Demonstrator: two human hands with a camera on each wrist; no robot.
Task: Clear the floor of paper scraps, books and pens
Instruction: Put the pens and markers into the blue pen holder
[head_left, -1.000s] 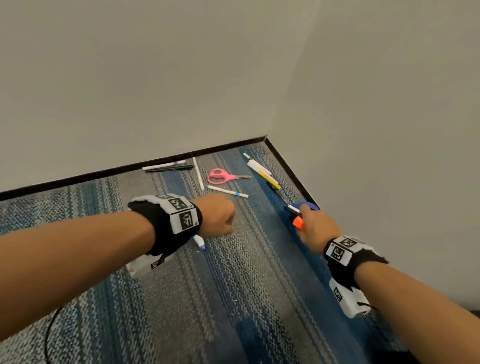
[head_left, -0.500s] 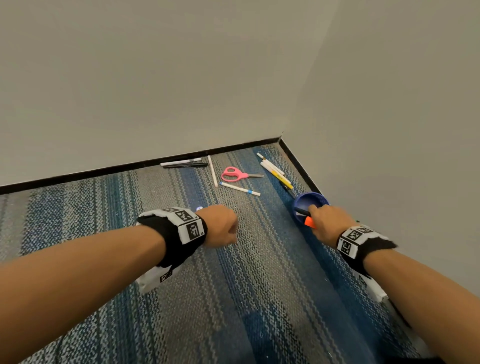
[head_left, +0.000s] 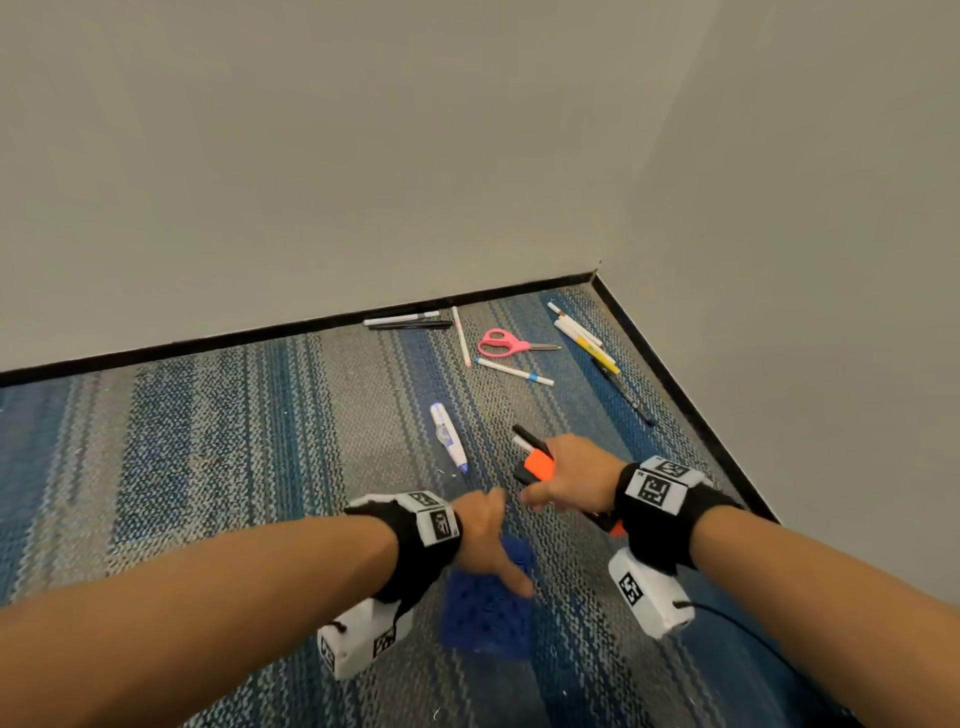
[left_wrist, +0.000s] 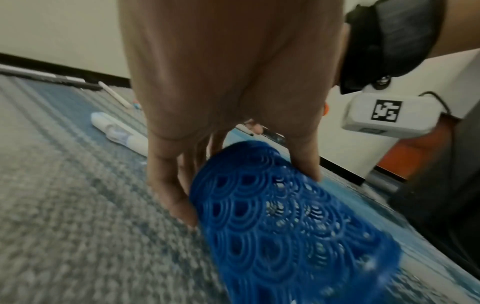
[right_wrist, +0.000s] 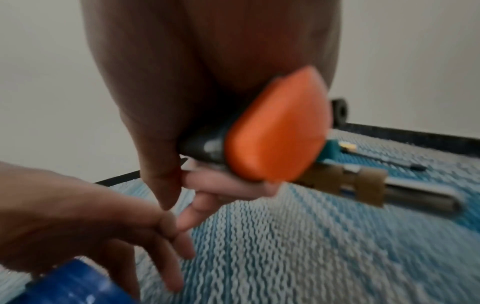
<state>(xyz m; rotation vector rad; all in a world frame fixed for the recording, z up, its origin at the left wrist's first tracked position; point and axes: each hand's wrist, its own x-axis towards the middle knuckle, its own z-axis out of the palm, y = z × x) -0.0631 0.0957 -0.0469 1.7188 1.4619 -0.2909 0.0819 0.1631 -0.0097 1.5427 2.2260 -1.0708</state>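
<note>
Nearest to me, my left hand (head_left: 485, 535) is gripping a blue lattice cup (head_left: 488, 608), thumb on one side and fingers on the other; its mouth is pointing up toward my palm and its base toward me, so its long axis is running down and back, above the carpet (head_left: 234, 467). Just beside it, my right hand (head_left: 574, 480) is clutching a bundle of markers (head_left: 535, 457), an orange-capped one among them, with their ends sticking out both sides of my fist and their length pointing toward the far wall (head_left: 311, 156). Beyond my hands, a white correction pen (head_left: 448, 436) is lying on the floor with its blue tip pointing toward me. Farther on, near the corner of the floor, a white pen with a blue band (head_left: 514, 371) is lying crosswise, pink scissors (head_left: 511, 344) are pointing toward the right wall, several pens (head_left: 587, 338) are running along the right edge, and two more (head_left: 405, 321) are lying against the far baseboard.
</note>
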